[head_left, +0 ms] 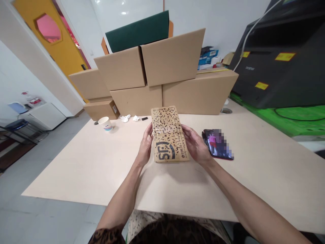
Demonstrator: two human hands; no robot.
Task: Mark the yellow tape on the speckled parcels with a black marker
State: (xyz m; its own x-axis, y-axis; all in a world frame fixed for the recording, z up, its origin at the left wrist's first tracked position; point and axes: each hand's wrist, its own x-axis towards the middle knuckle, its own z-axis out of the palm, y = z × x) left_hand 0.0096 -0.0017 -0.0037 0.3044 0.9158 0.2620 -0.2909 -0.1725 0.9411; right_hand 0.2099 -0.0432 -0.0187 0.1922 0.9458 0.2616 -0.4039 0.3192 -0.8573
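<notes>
Between my hands is a small brown cardboard box (167, 134), printed with dark speckles and large SF lettering. My left hand (146, 144) presses along its left side, and my right hand (196, 144) presses along its right side. The fingertips of both hands go partly out of sight behind the box. The box faces me over the pale table (101, 176); whether its underside touches the tabletop I cannot tell. To the right of my right hand lies a phone (215, 144) with its screen lit.
Large cardboard boxes (137, 100) are stacked along the back, topped by a dark green box (138, 32). A paper cup (105, 124), crumpled tissues (125, 118) and a small black object (144, 118) sit at the back left. A black machine (274, 67) stands at right on a green surface.
</notes>
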